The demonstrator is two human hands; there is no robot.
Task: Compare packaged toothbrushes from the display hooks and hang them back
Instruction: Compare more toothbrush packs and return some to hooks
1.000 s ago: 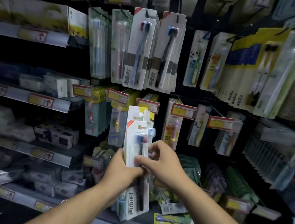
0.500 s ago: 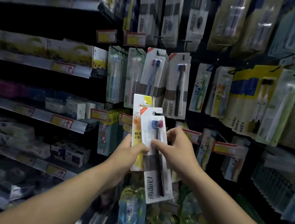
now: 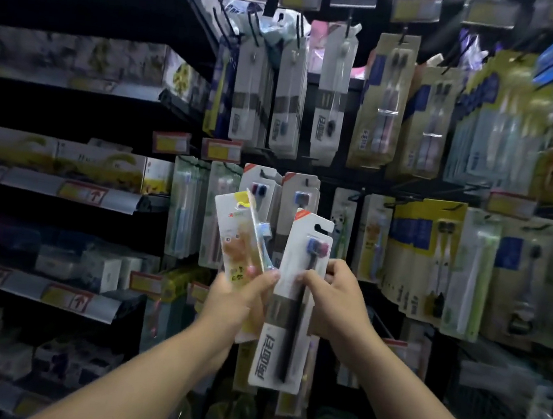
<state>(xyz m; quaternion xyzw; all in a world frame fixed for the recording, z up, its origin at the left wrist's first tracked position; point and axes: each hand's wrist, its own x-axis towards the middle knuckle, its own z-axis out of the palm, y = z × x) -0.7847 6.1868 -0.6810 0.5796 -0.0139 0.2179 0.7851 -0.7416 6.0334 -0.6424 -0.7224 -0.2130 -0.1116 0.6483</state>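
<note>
Two toothbrush packs are held up in front of the hook display. My left hand [image 3: 239, 296] grips a yellow-and-white child's toothbrush pack [image 3: 235, 239] with an orange cartoon figure, tilted to the left. My right hand [image 3: 335, 300] pinches a long white pack [image 3: 287, 300] holding a dark-handled brush with a blue and red head; this pack leans right and overlaps the other one low down. Matching white packs hang on hooks [image 3: 299, 194] just behind them.
Rows of hanging toothbrush packs [image 3: 432, 130] fill the hooks above and to the right, with yellow price tags [image 3: 221, 149] on the hook ends. Shelves of boxed goods [image 3: 66, 164] run along the left. More packs hang below my hands.
Both hands have risen with the packs and the view has tilted upward. The two packs, stacked together before, now fan apart, one in each hand.
</note>
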